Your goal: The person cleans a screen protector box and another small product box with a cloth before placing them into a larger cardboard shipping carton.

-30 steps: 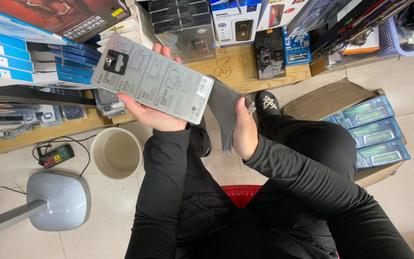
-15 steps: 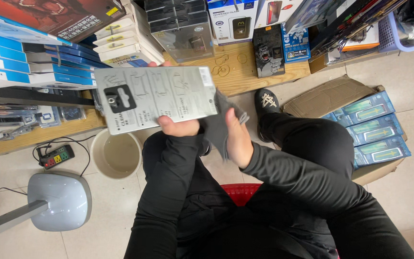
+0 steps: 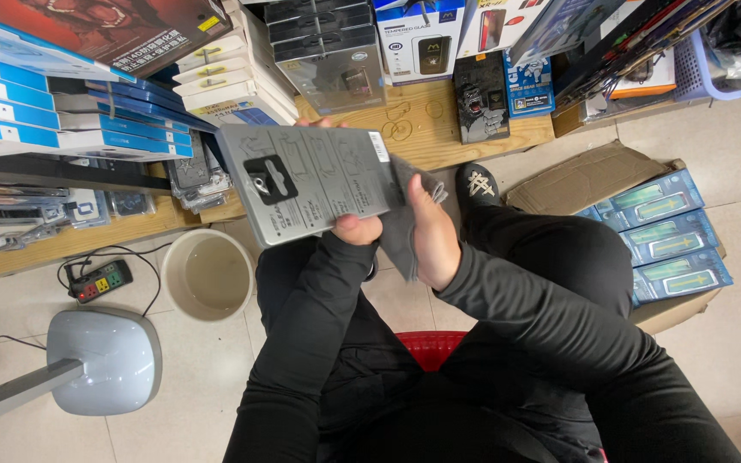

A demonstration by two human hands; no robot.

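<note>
Above a beige bucket (image 3: 208,274), left hand (image 3: 355,228) grips a grey package (image 3: 310,178); right hand (image 3: 432,231) grips a grey cloth (image 3: 398,231).

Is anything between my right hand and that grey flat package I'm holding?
Yes: a dark grey cloth lies between the right hand and the grey package. The left hand grips the package's lower edge directly.

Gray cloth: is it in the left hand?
No, the gray cloth is in the right hand; the left hand grips the flat gray package.
</note>
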